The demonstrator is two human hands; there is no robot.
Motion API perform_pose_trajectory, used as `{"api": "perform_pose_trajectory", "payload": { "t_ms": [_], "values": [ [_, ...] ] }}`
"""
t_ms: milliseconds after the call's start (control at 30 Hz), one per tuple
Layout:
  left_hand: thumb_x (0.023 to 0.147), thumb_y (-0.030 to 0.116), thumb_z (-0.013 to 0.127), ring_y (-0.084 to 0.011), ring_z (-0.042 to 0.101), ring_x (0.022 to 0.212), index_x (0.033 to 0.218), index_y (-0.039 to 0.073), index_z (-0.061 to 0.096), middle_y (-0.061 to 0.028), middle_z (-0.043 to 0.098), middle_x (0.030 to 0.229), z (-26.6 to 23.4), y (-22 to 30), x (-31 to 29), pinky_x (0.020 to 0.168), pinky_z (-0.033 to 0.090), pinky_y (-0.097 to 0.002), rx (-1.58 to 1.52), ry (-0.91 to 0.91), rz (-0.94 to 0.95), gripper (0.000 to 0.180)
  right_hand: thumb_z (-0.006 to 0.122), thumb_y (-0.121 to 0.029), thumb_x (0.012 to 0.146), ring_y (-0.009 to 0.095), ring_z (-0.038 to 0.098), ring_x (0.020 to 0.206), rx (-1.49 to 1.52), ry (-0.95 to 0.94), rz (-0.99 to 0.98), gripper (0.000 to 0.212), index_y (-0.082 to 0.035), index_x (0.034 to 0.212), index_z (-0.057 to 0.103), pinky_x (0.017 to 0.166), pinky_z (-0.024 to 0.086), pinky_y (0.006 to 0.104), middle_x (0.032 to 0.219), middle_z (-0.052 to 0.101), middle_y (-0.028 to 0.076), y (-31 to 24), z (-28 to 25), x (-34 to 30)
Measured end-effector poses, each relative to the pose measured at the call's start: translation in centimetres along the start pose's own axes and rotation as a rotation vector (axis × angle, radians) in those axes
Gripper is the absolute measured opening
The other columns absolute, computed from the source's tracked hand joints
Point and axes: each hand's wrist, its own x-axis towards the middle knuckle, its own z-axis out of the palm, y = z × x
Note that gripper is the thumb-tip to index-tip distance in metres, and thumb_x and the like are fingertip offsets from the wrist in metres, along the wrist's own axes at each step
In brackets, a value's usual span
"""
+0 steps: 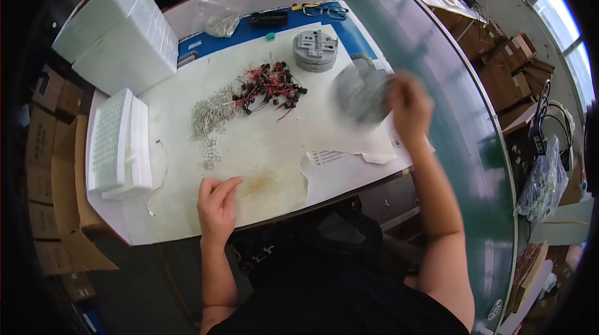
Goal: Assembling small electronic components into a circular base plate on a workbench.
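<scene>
My right hand [409, 107] grips the edge of a round grey plastic housing [362, 93], blurred by motion, over the right side of the table. Left of it stands a short stack of similar round grey housings [315, 50] with slots in the top one. My left hand [216, 209] hovers by the table's front edge, fingers loosely bent and apart, with nothing visible in them. Beyond it, mid-table, lie a heap of small silvery metal pins [213, 112] and a pile of black parts with red wires [271, 87].
White foam boxes [128, 29] are stacked at the far left, with a white foam tray [115, 141] nearer. A clear plastic bag [221, 23], a black tool [269, 19] and glasses [326, 10] lie along the back. Torn paper [343, 169] covers the front right. Cartons [47, 148] stand left.
</scene>
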Motion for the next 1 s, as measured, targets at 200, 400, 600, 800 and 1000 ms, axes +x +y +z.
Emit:
{"api": "perform_pose_trajectory", "payload": {
  "t_ms": [200, 400, 600, 800, 1000],
  "values": [
    [0.089, -0.002, 0.080, -0.0232, 0.063, 0.080, 0.113, 0.008, 0.082, -0.0091, 0.068, 0.090, 1.3, -0.6, 0.2, 0.070, 0.052, -0.0333, -0.057, 0.074, 0.004, 0.025, 0.062, -0.036, 0.100, 0.044, 0.077, 0.100, -1.036, 0.190, 0.641, 0.040, -0.002, 0.111, 0.079, 0.092, 0.060, 0.0488, 0.104, 0.079, 0.026, 29.9, -21.9, 7.8],
    [0.085, 0.001, 0.084, -0.0245, 0.064, 0.084, 0.109, 0.007, 0.083, -0.0082, 0.071, 0.090, 0.9, 0.1, 0.0, 0.071, 0.053, -0.0363, 0.032, 0.100, 0.009, 0.024, 0.062, -0.042, 0.102, 0.039, 0.076, 0.104, -1.036, 0.188, 0.509, 0.044, -0.002, 0.112, 0.076, 0.088, 0.059, 0.0510, 0.102, 0.077, 0.026, 23.8, -15.9, 8.8],
    [0.083, 0.002, 0.084, -0.0265, 0.066, 0.087, 0.109, 0.007, 0.083, -0.0088, 0.072, 0.093, 0.5, -0.2, -0.1, 0.075, 0.054, -0.0375, 0.013, 0.021, -0.011, 0.026, 0.072, -0.043, 0.098, 0.020, 0.067, 0.068, -0.270, -0.513, 0.335, 0.044, 0.000, 0.094, 0.081, 0.066, 0.052, 0.0396, 0.074, 0.072, 0.011, 8.2, 3.8, 13.9],
    [0.083, 0.006, 0.084, -0.0283, 0.068, 0.091, 0.109, 0.006, 0.082, -0.0099, 0.073, 0.096, 0.5, 0.3, 0.1, 0.080, 0.056, -0.0382, 0.013, 0.071, 0.050, 0.025, 0.072, -0.043, 0.092, 0.037, 0.075, 0.087, -0.502, -0.559, 0.210, 0.043, -0.001, 0.094, 0.080, 0.078, 0.058, 0.0480, 0.091, 0.077, 0.021, 5.2, 11.7, 15.1],
    [0.085, 0.011, 0.085, -0.0299, 0.069, 0.096, 0.112, 0.006, 0.082, -0.0112, 0.073, 0.100, 0.0, 0.0, 0.0, 0.085, 0.057, -0.0387, -0.055, 0.136, 0.026, 0.028, 0.070, -0.039, 0.092, 0.044, 0.072, 0.088, -0.466, -0.319, 0.074, 0.040, 0.000, 0.090, 0.078, 0.077, 0.057, 0.0502, 0.096, 0.076, 0.025, 3.7, 10.5, 13.9]
  ]
}}
